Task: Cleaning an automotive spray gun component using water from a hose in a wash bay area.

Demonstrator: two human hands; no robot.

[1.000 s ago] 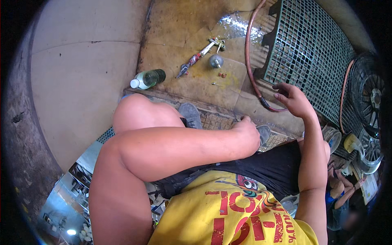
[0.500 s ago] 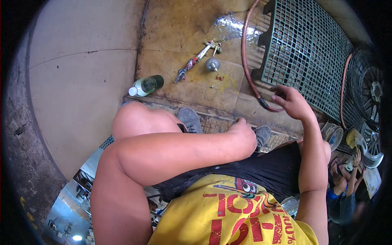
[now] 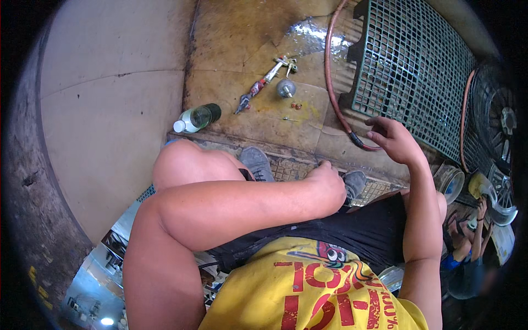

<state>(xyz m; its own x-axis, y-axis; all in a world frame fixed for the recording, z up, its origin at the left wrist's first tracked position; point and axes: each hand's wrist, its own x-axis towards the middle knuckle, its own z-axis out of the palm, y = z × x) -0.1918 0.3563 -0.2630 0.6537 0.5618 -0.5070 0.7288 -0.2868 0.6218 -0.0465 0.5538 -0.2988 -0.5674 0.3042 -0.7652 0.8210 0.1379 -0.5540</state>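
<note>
My left hand is low in the middle, near my shoes, with the fingers curled away from view; I cannot see whether anything is in them. My right hand hangs at right beside a red hose, thumb and fingers apart and holding nothing. On the stained floor ahead lie a spray gun with red and silver parts, a round silver cup beside it, small copper-coloured fittings and a thin small part. A bottle of greenish liquid with a white cap lies on its side.
A green grid stands upper right, with a wheel, a bucket and a yellow object beside it. Another person's arms show at far right. A pale panel fills the left side.
Compared with a second ago, the floor objects sit slightly lower in the picture. My hands keep nearly the same pose. The other person's hand at right has risen toward the yellow object.
</note>
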